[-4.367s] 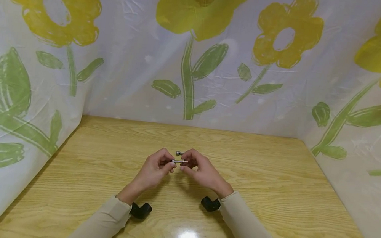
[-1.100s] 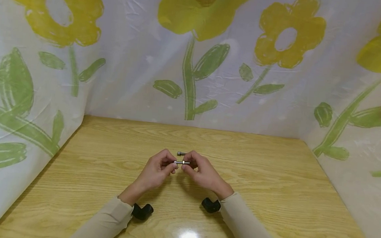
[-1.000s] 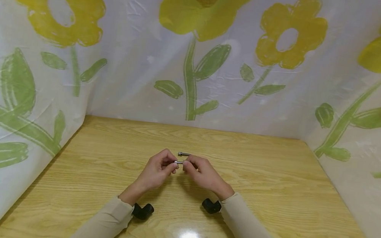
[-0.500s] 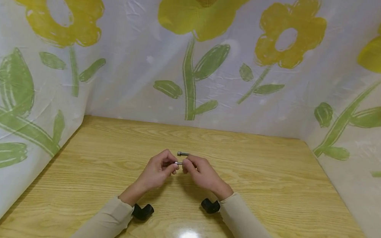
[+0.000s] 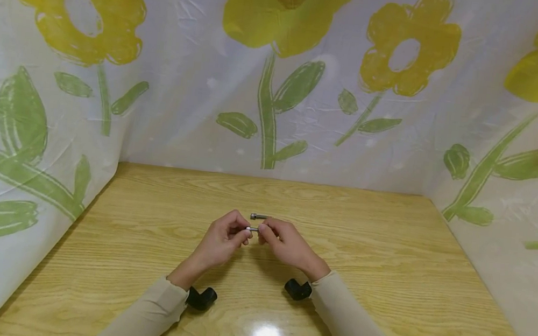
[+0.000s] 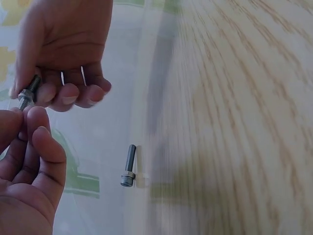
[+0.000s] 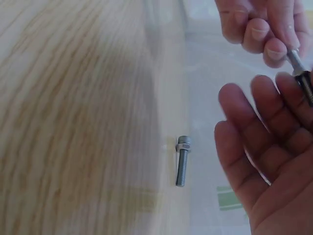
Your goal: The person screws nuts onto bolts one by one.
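My left hand (image 5: 220, 239) pinches the head end of a small metal bolt (image 5: 254, 229) between thumb and fingertips. A nut (image 6: 25, 95) sits partway along the bolt's thread in the left wrist view, with the threaded tip sticking out past it. My right hand (image 5: 288, 244) has its thumb and index finger on that nut, which they cover in the head view. The right hand's other fingers (image 7: 237, 105) are loosely bent. Just beyond the hands a second bolt (image 5: 258, 217) lies on the table, carrying its own nut (image 7: 184, 146) close to the head.
The wood-grain table (image 5: 365, 231) spreads out on all sides of the hands. Flower-printed white sheeting (image 5: 181, 116) hangs along its back and sides. Black curved pieces (image 5: 201, 298) stick out at both wrists.
Earlier the nut and threaded tip showed between the hands; the right thumb and fingers have since moved over them. The left hand keeps its hold, and the second bolt lies where it was.
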A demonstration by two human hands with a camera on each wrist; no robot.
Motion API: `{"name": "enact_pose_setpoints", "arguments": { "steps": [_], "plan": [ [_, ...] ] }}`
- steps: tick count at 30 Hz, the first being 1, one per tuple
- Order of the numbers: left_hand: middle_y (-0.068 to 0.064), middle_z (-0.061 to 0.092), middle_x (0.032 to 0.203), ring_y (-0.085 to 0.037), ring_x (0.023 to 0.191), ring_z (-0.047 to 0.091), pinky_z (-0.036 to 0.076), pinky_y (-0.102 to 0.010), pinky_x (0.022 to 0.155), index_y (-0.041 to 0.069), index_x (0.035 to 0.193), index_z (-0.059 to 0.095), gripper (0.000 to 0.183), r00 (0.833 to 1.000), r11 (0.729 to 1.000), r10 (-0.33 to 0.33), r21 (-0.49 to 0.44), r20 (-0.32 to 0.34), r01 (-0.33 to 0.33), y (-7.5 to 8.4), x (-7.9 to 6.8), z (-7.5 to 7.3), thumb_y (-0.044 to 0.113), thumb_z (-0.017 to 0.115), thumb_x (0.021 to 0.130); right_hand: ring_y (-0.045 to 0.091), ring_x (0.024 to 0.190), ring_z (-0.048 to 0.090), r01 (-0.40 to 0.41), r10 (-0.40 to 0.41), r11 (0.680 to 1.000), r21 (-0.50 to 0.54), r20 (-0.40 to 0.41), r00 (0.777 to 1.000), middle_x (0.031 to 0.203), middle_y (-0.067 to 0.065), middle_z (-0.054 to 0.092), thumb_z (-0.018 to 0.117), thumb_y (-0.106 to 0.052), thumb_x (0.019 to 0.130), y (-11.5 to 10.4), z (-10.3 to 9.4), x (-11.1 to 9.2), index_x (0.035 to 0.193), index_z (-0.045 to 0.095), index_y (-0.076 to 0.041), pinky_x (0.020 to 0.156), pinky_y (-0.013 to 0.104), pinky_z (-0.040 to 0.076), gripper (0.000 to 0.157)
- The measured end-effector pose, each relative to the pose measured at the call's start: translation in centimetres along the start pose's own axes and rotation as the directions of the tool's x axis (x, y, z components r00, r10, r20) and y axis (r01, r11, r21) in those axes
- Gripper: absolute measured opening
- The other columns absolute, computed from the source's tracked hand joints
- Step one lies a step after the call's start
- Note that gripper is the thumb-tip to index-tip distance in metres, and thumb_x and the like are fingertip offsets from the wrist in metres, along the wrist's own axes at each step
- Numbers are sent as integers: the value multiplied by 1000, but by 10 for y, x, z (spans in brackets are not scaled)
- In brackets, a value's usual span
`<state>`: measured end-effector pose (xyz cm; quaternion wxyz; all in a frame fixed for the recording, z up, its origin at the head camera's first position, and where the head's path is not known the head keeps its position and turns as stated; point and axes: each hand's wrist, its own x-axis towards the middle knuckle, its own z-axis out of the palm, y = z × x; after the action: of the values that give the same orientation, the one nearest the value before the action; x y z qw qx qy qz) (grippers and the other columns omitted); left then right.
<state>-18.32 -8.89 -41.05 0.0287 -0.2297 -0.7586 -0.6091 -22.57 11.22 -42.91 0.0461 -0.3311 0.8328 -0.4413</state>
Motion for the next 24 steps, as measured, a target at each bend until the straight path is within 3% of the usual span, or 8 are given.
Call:
{"name": "enact_pose_setpoints", "arguments": {
  "steps": [3, 8, 11, 13, 16, 19, 24],
  "plan": [
    [-13, 66, 85, -44, 75, 60, 52, -44, 62, -4, 96, 55, 4, 1000, 1000, 2, 2, -1, -2, 1, 0, 1, -6, 57, 92, 21, 68, 51, -20, 20, 1000, -2, -5, 1000, 84, 9, 61, 35, -34, 105, 1, 0, 1, 88, 62, -5, 64, 30, 43, 43],
    [-12, 65, 83, -31, 71, 61, 52, -46, 62, -4, 96, 55, 4, 1000, 1000, 6, 7, -2, -6, 0, 0, 0, -6, 57, 92, 18, 83, 60, -42, 44, 997, 64, -25, 999, 97, 2, 62, 54, -29, 99, -1, -1, 0, 104, 60, -13, 75, 34, 48, 18],
    [-12, 65, 83, -26, 71, 61, 51, -48, 62, -4, 97, 55, 5, 1000, 1000, -2, 6, 0, 2, -1, 0, 0, -6, 57, 92, 13, 87, 60, -32, 34, 997, 73, -17, 999, 101, 0, 61, 59, -26, 96, -2, -1, 0, 107, 57, -15, 79, 34, 49, 15],
    [-16, 64, 84, -30, 71, 61, 51, -48, 63, -5, 97, 55, 5, 1000, 1000, -6, 0, 8, 6, 0, 0, 1, -6, 57, 93, 13, 80, 59, -30, 30, 998, 56, -9, 1000, 96, 4, 62, 54, -26, 99, -2, -1, 0, 101, 60, -11, 74, 33, 49, 16],
    [-22, 64, 85, -36, 73, 61, 51, -46, 63, -5, 97, 55, 5, 1000, 1000, -9, 5, 19, 9, 3, 0, 2, -6, 56, 93, 18, 72, 55, -49, 49, 998, 33, 1, 999, 87, 9, 64, 42, -29, 104, -3, 0, 1, 90, 64, -5, 67, 30, 45, 34],
    [-23, 64, 87, -38, 74, 61, 52, -43, 63, -2, 98, 56, 5, 1000, 1000, -13, 1, 17, 13, -12, 2, 4, -2, 57, 94, 22, 70, 55, -66, 67, 997, 31, -8, 998, 83, 10, 63, 38, -29, 105, -2, 0, 2, 85, 64, -2, 64, 29, 43, 43],
    [-20, 65, 86, -40, 74, 61, 52, -35, 59, 7, 97, 57, 5, 1000, 1000, 3, -10, -3, -3, -33, 4, 3, 3, 59, 94, 20, 84, 60, -58, 59, 995, 84, -12, 998, 96, 3, 62, 56, -26, 98, -2, -1, 1, 105, 60, -7, 74, 33, 48, 21]
  ]
}}
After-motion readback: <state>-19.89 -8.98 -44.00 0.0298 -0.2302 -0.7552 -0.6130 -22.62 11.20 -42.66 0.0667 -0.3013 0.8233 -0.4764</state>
